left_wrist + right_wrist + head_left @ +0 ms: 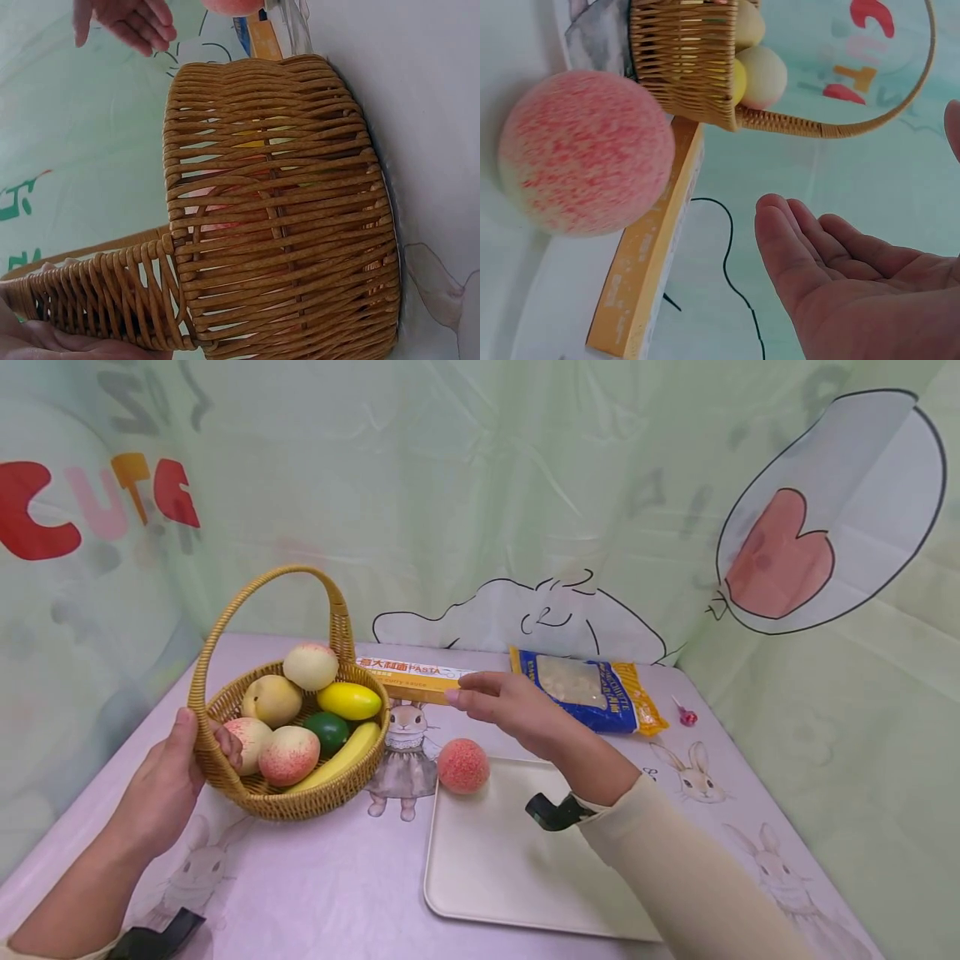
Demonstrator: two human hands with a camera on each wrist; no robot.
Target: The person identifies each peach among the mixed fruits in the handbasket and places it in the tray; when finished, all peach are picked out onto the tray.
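My left hand (168,777) grips the near left end of the handle of a wicker basket (300,802). Inside the basket lie several peaches (288,755), a yellow lemon-like fruit (349,700), a dark green fruit (327,732) and a banana (337,762). Over the table hangs my right hand (517,706), its fingers extended and holding nothing, as the right wrist view shows too. Below it a pink peach (463,767) sits on the far left corner of a cream tray (517,860). The left wrist view shows the basket's woven side (285,225) up close.
Behind the right hand lie a yellow pasta box (420,683) and a blue and yellow food packet (577,689). A wrapped lollipop (686,716) lies at the far right. Printed curtains (465,485) rise behind the table.
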